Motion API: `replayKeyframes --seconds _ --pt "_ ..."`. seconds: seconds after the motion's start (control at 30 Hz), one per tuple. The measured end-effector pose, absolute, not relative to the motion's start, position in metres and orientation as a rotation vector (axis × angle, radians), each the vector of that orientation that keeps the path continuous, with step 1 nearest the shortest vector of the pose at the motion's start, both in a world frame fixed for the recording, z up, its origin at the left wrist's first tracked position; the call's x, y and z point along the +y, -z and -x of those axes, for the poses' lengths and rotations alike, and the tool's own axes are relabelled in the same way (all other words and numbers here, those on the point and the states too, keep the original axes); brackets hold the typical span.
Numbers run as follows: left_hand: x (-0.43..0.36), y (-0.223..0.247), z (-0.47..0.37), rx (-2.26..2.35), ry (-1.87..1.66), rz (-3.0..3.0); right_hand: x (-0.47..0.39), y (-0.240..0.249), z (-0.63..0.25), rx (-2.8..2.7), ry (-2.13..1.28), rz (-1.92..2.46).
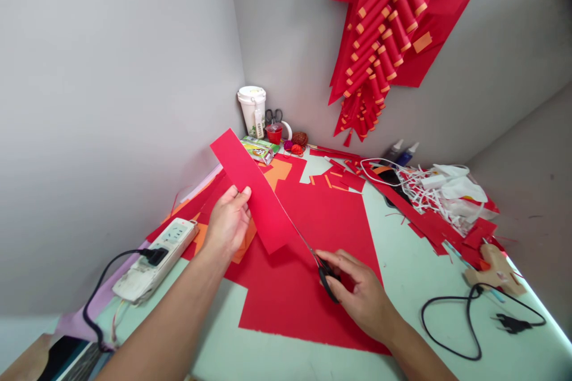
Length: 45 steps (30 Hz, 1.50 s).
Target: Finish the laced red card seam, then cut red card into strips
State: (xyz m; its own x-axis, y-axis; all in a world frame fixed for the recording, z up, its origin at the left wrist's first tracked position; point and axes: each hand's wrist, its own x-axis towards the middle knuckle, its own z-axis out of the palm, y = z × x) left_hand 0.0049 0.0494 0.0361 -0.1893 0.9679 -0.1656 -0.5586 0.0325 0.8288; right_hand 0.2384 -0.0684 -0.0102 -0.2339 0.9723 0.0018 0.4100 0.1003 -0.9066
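My left hand pinches the left edge of a long strip of red paper, thumb on top, and holds it tilted above the table. In my right hand is a pair of black-handled scissors, fingers in the loops. The blades point up and left along the strip's right edge; whether they are fully closed I cannot make out. Beneath both hands lies a large red paper sheet. Pieces of orange paper lie behind the strip.
A white power strip with a black plug lies at left. A white cup stands in the back corner. At right are white string, a tan glue gun and its black cord. Red paper firecrackers hang on the wall.
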Motion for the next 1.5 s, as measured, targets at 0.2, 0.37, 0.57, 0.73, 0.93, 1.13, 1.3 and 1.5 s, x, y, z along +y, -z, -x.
replayKeyframes --seconds 0.2,0.37,0.57,0.73,0.93,1.13,1.3,1.5 --pt "0.045 -0.040 -0.006 0.953 -1.462 -0.605 -0.069 0.011 -0.239 -1.738 -1.080 1.349" --pt "0.045 -0.039 -0.006 0.956 -1.426 -0.610 -0.069 0.013 -0.239 -1.727 -1.089 1.344" --pt "0.047 -0.036 -0.005 0.940 -1.415 -0.601 -0.070 0.013 -0.240 -1.728 -1.106 1.353" --pt "0.047 -0.035 -0.005 0.922 -1.415 -0.588 -0.070 0.012 -0.239 -1.712 -1.113 1.349" --pt "0.049 -0.032 -0.004 0.898 -1.420 -0.567 -0.069 0.011 -0.238 -1.719 -1.093 1.364" --pt "0.050 -0.033 -0.004 0.878 -1.410 -0.574 -0.069 0.009 -0.240 -1.737 -1.064 1.345" --pt "0.051 -0.029 -0.006 0.897 -1.429 -0.540 -0.071 0.008 -0.239 -1.778 -1.040 1.350" --pt "0.050 -0.024 -0.008 0.933 -1.432 -0.494 -0.072 0.009 -0.237 -1.782 -1.032 1.340"
